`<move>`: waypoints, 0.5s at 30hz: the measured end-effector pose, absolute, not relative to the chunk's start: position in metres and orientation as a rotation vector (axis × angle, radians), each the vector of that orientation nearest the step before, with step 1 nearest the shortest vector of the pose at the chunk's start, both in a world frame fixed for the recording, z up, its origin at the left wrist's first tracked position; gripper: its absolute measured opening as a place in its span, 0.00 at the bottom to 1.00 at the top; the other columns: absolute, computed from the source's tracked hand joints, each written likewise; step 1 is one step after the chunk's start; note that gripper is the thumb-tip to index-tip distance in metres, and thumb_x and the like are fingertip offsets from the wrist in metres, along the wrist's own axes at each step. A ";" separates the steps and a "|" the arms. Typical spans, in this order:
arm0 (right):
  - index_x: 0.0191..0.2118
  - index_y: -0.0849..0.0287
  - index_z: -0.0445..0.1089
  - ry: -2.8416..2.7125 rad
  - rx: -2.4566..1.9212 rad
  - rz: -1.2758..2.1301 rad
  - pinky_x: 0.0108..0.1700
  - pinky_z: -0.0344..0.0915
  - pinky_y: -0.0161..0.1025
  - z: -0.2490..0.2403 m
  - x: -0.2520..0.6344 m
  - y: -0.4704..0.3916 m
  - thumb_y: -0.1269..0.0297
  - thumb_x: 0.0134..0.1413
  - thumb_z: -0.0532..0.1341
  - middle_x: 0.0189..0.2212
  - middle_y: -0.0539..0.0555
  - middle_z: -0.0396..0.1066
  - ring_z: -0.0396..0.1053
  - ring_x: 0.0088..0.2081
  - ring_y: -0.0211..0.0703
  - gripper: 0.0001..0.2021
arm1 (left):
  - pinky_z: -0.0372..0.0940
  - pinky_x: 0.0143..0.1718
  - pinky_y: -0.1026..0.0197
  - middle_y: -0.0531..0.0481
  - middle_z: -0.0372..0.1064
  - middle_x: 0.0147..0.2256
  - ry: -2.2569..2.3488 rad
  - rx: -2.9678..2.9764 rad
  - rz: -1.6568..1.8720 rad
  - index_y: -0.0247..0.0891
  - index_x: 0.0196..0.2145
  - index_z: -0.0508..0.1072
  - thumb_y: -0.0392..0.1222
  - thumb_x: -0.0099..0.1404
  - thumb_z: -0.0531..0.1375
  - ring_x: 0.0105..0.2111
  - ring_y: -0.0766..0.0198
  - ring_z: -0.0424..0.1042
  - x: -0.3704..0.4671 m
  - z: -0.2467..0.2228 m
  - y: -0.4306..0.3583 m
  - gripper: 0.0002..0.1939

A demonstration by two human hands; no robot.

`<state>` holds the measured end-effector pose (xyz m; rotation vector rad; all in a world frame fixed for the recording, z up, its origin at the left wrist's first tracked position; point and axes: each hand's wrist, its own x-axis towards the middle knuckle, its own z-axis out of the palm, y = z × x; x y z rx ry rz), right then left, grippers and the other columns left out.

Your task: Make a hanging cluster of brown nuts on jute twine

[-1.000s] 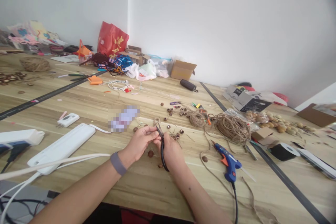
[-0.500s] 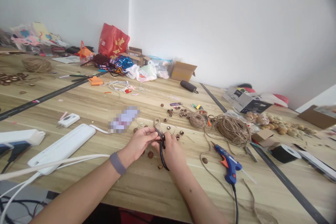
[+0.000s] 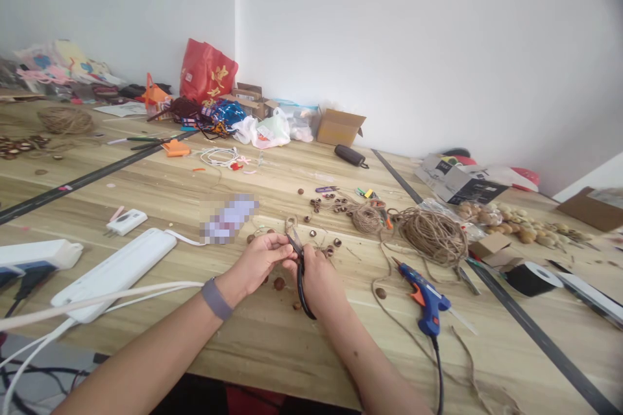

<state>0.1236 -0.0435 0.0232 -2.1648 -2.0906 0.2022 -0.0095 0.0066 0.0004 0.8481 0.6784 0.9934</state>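
Note:
Black-handled scissors (image 3: 302,285) are gripped in my right hand (image 3: 322,280), fingers wrapped about the handles. Their blades point away from me and to the left, meeting the fingertips of my left hand (image 3: 265,259). Thumb and fingers of that hand are pinched together on something small that I cannot make out. A thin loop of twine (image 3: 291,223) shows just beyond the blades; whether it runs into the pinch is hidden. Round brown nuts (image 3: 279,283) lie on the table below and around my hands, with cut-open nut shells (image 3: 337,242) to the right.
A blue glue gun (image 3: 426,301) lies right of my hands, its cord running toward me. Behind it sits a coil of twine (image 3: 432,233). On the left are a white power strip (image 3: 117,275) and white cables. Boxes and a red bag (image 3: 207,71) line the wall.
The view has shifted slightly. The scissor blades look a little differently angled at the left fingertips; both hands keep nearly the same place and hold.

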 end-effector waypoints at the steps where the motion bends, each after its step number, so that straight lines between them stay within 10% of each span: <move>1: 0.46 0.61 0.64 -2.087 -2.174 0.213 0.34 0.63 0.37 0.024 0.123 -0.044 0.44 0.66 0.50 0.39 0.64 0.74 0.77 0.38 0.51 0.22 | 0.65 0.31 0.66 0.49 0.74 0.26 0.670 0.853 0.999 0.32 0.27 0.75 0.39 0.45 0.75 0.28 0.66 0.73 -0.009 0.000 0.007 0.15; 15: 0.47 0.62 0.65 -2.068 -2.235 0.257 0.35 0.64 0.37 0.028 0.121 -0.042 0.51 0.69 0.50 0.39 0.64 0.77 0.78 0.40 0.51 0.18 | 0.67 0.33 0.65 0.51 0.72 0.25 0.624 0.791 0.996 0.32 0.26 0.75 0.34 0.47 0.74 0.28 0.67 0.73 -0.008 -0.003 0.012 0.12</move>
